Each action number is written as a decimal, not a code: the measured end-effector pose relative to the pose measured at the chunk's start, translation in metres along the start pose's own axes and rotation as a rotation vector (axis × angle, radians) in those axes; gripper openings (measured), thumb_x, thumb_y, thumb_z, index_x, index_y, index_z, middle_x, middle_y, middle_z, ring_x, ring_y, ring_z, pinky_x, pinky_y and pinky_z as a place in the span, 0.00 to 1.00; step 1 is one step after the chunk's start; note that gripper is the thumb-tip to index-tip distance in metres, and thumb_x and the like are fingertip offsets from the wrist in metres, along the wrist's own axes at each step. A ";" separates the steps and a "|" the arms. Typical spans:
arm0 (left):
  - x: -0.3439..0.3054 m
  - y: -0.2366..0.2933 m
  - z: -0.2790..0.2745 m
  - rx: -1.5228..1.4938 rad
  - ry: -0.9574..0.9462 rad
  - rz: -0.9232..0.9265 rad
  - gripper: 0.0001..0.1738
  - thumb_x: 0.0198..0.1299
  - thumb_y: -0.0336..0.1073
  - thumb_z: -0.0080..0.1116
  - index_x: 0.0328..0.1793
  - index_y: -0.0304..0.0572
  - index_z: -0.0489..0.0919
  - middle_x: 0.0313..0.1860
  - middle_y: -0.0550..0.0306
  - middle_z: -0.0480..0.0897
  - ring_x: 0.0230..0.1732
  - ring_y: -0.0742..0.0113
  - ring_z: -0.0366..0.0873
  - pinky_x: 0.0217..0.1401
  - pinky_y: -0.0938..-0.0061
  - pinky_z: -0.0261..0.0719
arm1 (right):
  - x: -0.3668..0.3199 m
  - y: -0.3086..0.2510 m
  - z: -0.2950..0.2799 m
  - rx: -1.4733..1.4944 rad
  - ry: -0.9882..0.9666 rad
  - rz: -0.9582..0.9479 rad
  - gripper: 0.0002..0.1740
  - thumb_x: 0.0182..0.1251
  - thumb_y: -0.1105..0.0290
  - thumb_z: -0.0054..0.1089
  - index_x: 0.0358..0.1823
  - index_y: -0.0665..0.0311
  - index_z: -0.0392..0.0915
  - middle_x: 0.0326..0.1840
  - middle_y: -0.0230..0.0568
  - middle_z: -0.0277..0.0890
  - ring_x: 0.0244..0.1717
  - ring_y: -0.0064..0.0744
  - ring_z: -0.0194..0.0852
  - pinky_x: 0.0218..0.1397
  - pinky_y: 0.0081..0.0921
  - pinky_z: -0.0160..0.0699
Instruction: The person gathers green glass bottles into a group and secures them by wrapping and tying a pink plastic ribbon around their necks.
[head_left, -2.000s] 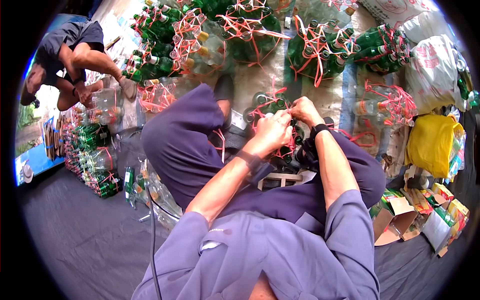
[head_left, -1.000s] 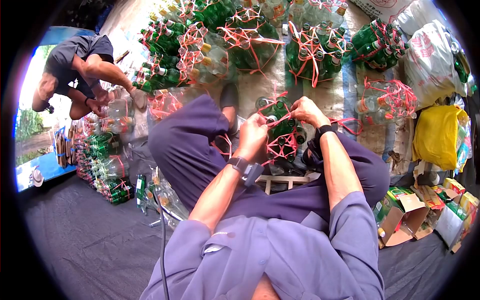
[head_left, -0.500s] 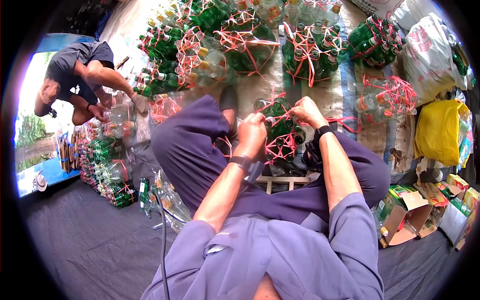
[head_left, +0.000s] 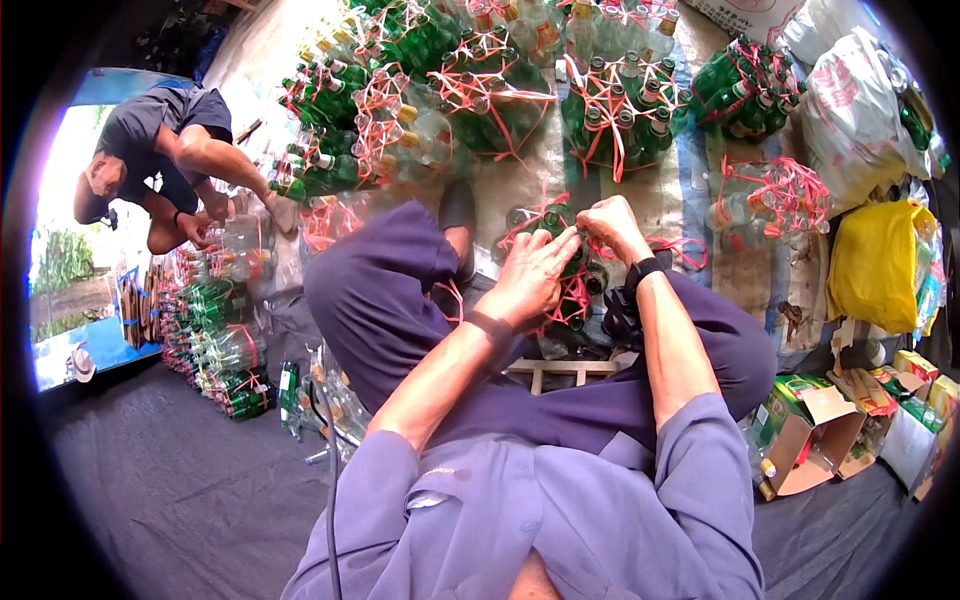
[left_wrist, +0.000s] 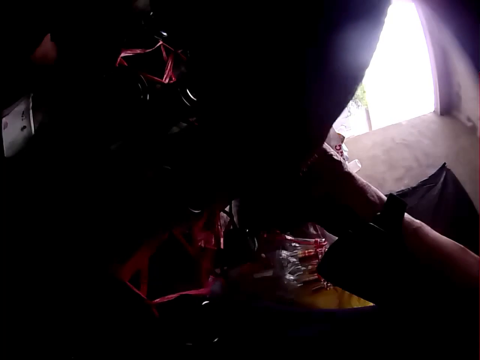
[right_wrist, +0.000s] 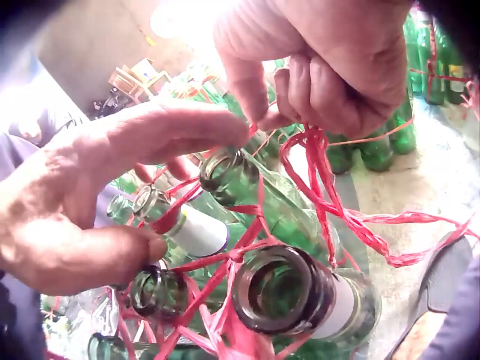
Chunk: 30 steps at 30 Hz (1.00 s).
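Note:
A bundle of green glass bottles, laced around the necks with pink plastic twine, stands between my bent legs. My right hand is over its far right side, fingers curled, pinching the twine; a loose loop and tail hang below in the right wrist view. My left hand reaches over the bundle from the left. Its index finger stretches toward the right hand's pinch, while its thumb is lower, near the bottle necks. The left wrist view is mostly dark, with the right forearm at its right.
Ahead stand several tied bottle bundles. A clear bottle bundle, a white sack, a yellow bag and opened cartons lie to the right. Another person crouches at left beside stacked bottles. Loose bottles lie near my left knee.
My left hand drew back left from the bundle with curled fingers, then returned over the bottle necks with its fingers extended. My right hand stays at the bundle's far right side.

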<state>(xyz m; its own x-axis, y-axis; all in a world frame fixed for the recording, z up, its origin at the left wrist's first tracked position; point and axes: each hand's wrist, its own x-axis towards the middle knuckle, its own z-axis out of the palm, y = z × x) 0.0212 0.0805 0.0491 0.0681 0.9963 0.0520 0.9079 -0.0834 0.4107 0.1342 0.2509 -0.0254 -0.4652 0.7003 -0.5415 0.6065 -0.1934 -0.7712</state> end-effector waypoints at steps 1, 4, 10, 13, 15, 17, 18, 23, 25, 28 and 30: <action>0.003 -0.001 -0.003 0.019 -0.059 -0.008 0.38 0.48 0.35 0.63 0.71 0.41 0.74 0.72 0.51 0.74 0.63 0.52 0.71 0.69 0.59 0.60 | -0.008 -0.009 -0.004 0.040 -0.020 0.030 0.10 0.49 0.69 0.68 0.18 0.66 0.78 0.14 0.28 0.68 0.13 0.19 0.57 0.17 0.27 0.52; 0.004 -0.016 0.001 0.063 -0.079 0.064 0.40 0.48 0.38 0.66 0.73 0.43 0.74 0.72 0.56 0.74 0.63 0.53 0.71 0.69 0.58 0.61 | -0.023 -0.024 -0.015 0.183 -0.113 0.111 0.10 0.50 0.69 0.68 0.18 0.65 0.77 0.13 0.27 0.65 0.12 0.18 0.53 0.16 0.26 0.47; 0.001 -0.021 0.017 0.057 -0.101 0.038 0.42 0.45 0.35 0.67 0.73 0.45 0.73 0.73 0.56 0.73 0.63 0.52 0.70 0.69 0.56 0.61 | -0.007 -0.010 -0.003 0.148 -0.037 0.095 0.08 0.51 0.71 0.69 0.23 0.69 0.82 0.14 0.32 0.70 0.12 0.22 0.59 0.16 0.28 0.53; 0.002 -0.016 0.017 0.019 -0.086 0.000 0.39 0.45 0.32 0.64 0.70 0.44 0.74 0.70 0.54 0.74 0.64 0.50 0.70 0.69 0.55 0.61 | 0.000 -0.006 -0.002 0.107 0.040 0.088 0.08 0.50 0.72 0.69 0.25 0.71 0.84 0.17 0.36 0.75 0.14 0.25 0.64 0.17 0.31 0.58; 0.006 -0.011 0.011 -0.040 -0.093 -0.033 0.37 0.45 0.30 0.63 0.68 0.44 0.74 0.68 0.52 0.74 0.64 0.49 0.70 0.69 0.54 0.61 | 0.004 -0.002 -0.001 0.164 0.079 0.071 0.08 0.52 0.72 0.70 0.25 0.72 0.83 0.20 0.40 0.79 0.14 0.25 0.66 0.17 0.31 0.60; 0.007 -0.012 0.009 -0.039 0.000 -0.014 0.34 0.44 0.29 0.63 0.64 0.45 0.76 0.63 0.51 0.75 0.63 0.49 0.70 0.69 0.54 0.62 | 0.007 0.003 -0.006 0.186 0.074 0.091 0.09 0.51 0.72 0.69 0.24 0.73 0.83 0.19 0.42 0.79 0.18 0.29 0.71 0.22 0.33 0.67; 0.005 -0.013 0.011 -0.042 -0.003 -0.019 0.34 0.44 0.29 0.63 0.64 0.45 0.76 0.63 0.51 0.75 0.63 0.49 0.70 0.69 0.54 0.62 | 0.007 0.006 -0.010 0.209 0.072 0.105 0.10 0.49 0.71 0.67 0.22 0.74 0.83 0.18 0.43 0.79 0.21 0.33 0.77 0.27 0.36 0.75; 0.002 -0.022 0.019 -0.043 0.009 -0.026 0.33 0.44 0.28 0.60 0.63 0.45 0.76 0.62 0.54 0.76 0.59 0.50 0.72 0.67 0.55 0.64 | -0.002 -0.007 -0.024 0.157 0.082 0.176 0.08 0.50 0.72 0.69 0.23 0.72 0.85 0.21 0.45 0.83 0.24 0.33 0.81 0.31 0.33 0.78; 0.001 -0.019 0.017 -0.044 -0.004 -0.041 0.34 0.43 0.29 0.61 0.64 0.44 0.76 0.63 0.53 0.76 0.59 0.51 0.73 0.68 0.54 0.64 | -0.005 -0.010 -0.025 0.147 0.090 0.128 0.07 0.52 0.74 0.69 0.21 0.69 0.83 0.18 0.40 0.79 0.18 0.28 0.72 0.24 0.30 0.68; -0.003 -0.014 0.015 -0.042 -0.001 -0.052 0.33 0.45 0.28 0.61 0.64 0.41 0.75 0.64 0.50 0.75 0.63 0.51 0.73 0.69 0.53 0.63 | 0.004 -0.005 -0.024 0.029 0.097 -0.006 0.08 0.52 0.71 0.69 0.22 0.68 0.83 0.16 0.40 0.78 0.18 0.29 0.73 0.24 0.31 0.69; -0.004 -0.012 0.016 -0.015 0.039 -0.050 0.30 0.49 0.28 0.57 0.64 0.43 0.76 0.64 0.52 0.76 0.60 0.53 0.74 0.67 0.54 0.65 | 0.006 0.001 -0.024 -0.048 0.086 -0.067 0.10 0.50 0.68 0.68 0.23 0.69 0.86 0.18 0.46 0.81 0.23 0.34 0.83 0.33 0.35 0.80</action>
<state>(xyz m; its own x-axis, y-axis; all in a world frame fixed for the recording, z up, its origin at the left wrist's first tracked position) 0.0163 0.0781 0.0297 0.0067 0.9978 0.0663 0.9036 -0.0344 0.4269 0.1477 0.2709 -0.0214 -0.4503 0.7672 -0.4567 0.6070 -0.1121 -0.7868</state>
